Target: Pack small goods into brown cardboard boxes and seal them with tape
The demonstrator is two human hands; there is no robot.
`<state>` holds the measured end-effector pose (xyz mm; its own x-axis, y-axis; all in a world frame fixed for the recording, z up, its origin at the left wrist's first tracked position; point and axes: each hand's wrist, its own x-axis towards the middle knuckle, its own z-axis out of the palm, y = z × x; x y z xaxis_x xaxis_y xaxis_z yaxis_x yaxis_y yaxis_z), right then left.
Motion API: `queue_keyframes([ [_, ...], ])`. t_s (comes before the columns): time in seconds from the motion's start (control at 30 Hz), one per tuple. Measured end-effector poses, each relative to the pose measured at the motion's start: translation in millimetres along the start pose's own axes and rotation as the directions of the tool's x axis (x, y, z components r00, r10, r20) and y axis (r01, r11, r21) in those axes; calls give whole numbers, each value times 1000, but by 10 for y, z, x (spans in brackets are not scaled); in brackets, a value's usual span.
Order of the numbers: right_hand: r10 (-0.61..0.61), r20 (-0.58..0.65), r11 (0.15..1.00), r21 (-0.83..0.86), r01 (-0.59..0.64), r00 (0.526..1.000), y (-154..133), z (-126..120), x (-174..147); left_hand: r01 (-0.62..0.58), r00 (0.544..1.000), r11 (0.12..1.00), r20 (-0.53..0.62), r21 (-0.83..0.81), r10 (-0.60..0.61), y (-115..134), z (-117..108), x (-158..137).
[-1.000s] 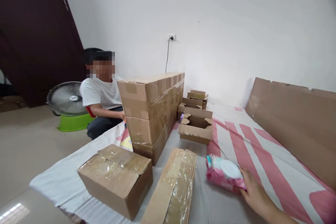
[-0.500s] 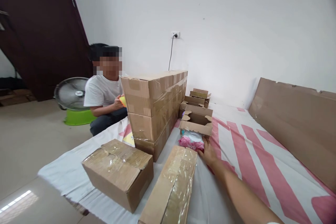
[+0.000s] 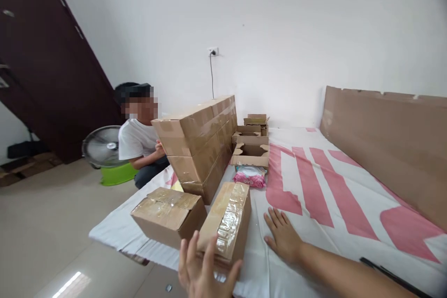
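Note:
My left hand (image 3: 204,272) is raised with fingers spread at the near end of a long taped cardboard box (image 3: 228,223); whether it touches the box I cannot tell. Flat on the white and pink cloth (image 3: 314,181), to the right of that box, lies my right hand (image 3: 283,237), fingers apart and holding nothing. Left of the long box sits another taped cardboard box (image 3: 167,209). A pink and white pack of wipes (image 3: 250,177) rests in front of an opened cardboard box (image 3: 249,151).
Stacked taped boxes (image 3: 195,144) form a wall down the middle. Behind it a person (image 3: 138,139) crouches beside a fan (image 3: 104,146) and a green stool (image 3: 118,174). A large cardboard sheet (image 3: 384,144) leans at the right. A black thin object (image 3: 387,272) lies near my right forearm.
My right hand has left the pack of wipes and come back toward me onto the cloth. My left hand has entered from below. The camera view has shifted.

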<state>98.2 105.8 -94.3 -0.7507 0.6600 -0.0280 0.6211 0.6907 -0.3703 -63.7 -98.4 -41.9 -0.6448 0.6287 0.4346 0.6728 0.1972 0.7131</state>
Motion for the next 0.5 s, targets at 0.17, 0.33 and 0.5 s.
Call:
queue_keyframes([
  [0.17, -157, 159, 980, 151, 133, 975, -31, 7, -983, -65, 988, 987, -129, 148, 84, -56, -14, 121],
  [0.33, -310, 52, 895, 354, 273, 949, 144, -141, -1781, -159, 981, 985, -97, 73, 166, 12, 19, 120],
  [0.5, 54, -489, 964, 253, 82, 871, 737, -406, -2192, -290, 899, 911, 243, -294, 365, 253, 244, 212],
])
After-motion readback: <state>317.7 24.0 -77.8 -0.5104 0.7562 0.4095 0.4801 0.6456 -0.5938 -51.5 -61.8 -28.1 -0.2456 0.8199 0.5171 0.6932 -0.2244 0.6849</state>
